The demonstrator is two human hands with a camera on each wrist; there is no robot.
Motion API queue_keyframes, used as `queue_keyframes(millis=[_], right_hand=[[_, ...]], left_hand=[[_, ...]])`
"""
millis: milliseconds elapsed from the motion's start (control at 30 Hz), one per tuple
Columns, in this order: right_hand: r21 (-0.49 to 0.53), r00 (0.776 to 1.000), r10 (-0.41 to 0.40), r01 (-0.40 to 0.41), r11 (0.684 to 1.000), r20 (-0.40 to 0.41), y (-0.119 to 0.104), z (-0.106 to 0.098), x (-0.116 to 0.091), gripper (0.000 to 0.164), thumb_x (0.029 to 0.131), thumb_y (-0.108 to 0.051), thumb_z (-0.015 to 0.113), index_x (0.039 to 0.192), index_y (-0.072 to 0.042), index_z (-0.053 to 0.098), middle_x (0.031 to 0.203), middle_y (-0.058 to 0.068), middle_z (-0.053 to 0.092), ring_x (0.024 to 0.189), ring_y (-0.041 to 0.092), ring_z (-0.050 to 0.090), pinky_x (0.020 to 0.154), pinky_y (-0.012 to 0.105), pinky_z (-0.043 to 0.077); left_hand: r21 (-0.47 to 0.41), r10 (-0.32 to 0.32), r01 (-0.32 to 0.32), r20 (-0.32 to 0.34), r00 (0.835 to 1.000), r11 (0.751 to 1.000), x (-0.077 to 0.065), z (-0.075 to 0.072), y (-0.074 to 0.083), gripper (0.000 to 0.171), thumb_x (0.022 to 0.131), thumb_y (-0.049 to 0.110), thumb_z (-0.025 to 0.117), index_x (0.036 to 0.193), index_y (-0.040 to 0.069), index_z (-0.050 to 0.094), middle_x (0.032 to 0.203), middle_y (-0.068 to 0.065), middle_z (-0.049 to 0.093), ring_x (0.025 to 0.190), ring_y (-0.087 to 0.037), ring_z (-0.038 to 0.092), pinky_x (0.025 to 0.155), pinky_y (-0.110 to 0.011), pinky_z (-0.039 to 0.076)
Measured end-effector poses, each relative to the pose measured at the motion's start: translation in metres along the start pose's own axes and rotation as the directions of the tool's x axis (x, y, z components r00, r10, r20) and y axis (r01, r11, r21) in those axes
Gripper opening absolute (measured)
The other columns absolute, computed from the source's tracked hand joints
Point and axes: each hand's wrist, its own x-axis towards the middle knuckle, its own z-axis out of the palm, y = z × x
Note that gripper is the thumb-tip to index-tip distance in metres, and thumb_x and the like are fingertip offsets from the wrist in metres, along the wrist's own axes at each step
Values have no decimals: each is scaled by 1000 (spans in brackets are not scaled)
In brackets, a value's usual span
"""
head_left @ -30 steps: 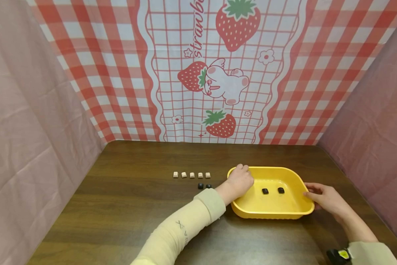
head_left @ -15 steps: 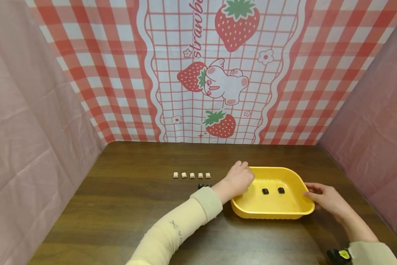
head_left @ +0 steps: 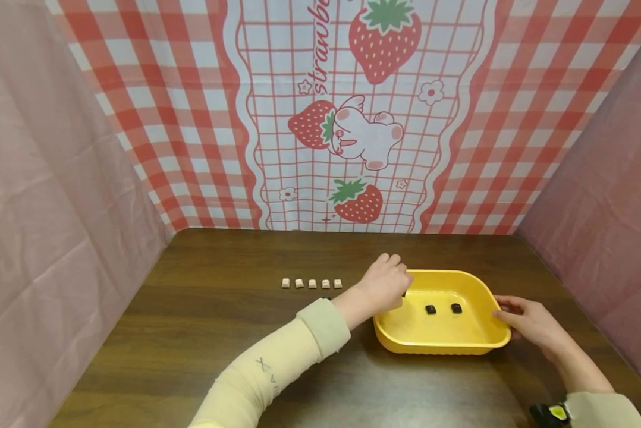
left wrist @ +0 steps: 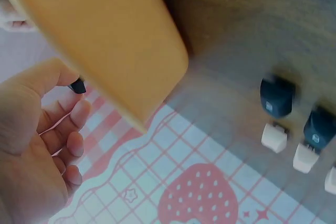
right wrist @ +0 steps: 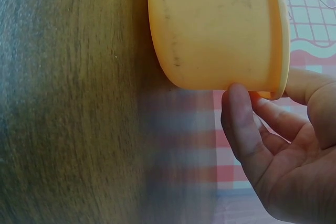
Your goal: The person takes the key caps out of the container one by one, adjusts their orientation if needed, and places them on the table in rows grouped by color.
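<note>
My left hand (head_left: 380, 286) is over the left end of a yellow plastic basin (head_left: 442, 349). Between its thumb and index finger it pinches a black keycap (left wrist: 77, 86), seen beside the basin's rim in the left wrist view. Two other black keycaps, a left one (head_left: 430, 310) and a right one (head_left: 456, 308), lie apart on the basin floor. My right hand (head_left: 531, 321) holds the basin's right end, thumb over the rim and fingers against the outer wall, as the right wrist view also shows.
Several cream keycaps (head_left: 312, 284) stand in a row on the brown wooden table (head_left: 203, 333), left of the basin. Two black keycaps (left wrist: 276, 97) sit in front of that row, mostly hidden by the left sleeve in the head view. A checked strawberry cloth (head_left: 352, 148) hangs behind the table.
My left hand has shifted slightly up and left at the basin's left end, its sleeve now covering most of the black keycaps on the table. The right hand and basin stay put.
</note>
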Motion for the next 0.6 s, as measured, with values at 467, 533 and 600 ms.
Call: queue_keyframes(millis=[467,533,600], right_hand=[[-18,1000,-7,7,1000,-4,0,-1,-1,58,94,-22,56,132,17,38,112,30,59,70,8,59,60,30,52],[-17,1000,-2,2,1000,1,-1,-1,0,58,94,-22,56,132,17,38,112,30,59,70,8,59,60,30,53],[-17,1000,5,-5,1000,9,-1,-2,1,59,94,-22,56,132,17,37,112,29,59,71,9,59,61,30,53]], left_hand=[[-32,-19,16,-81,997,999,-28,-17,-25,27,81,38,66,102,21,63,95,7,60,89,-15,43,75,-29,32],[-47,-24,20,-80,996,999,-33,-18,-29,28,81,38,66,102,20,63,95,6,60,89,-15,43,75,-29,32],[-59,-30,24,-87,996,998,-37,-19,-33,28,81,39,66,101,19,63,94,6,61,88,-16,43,75,-30,32]])
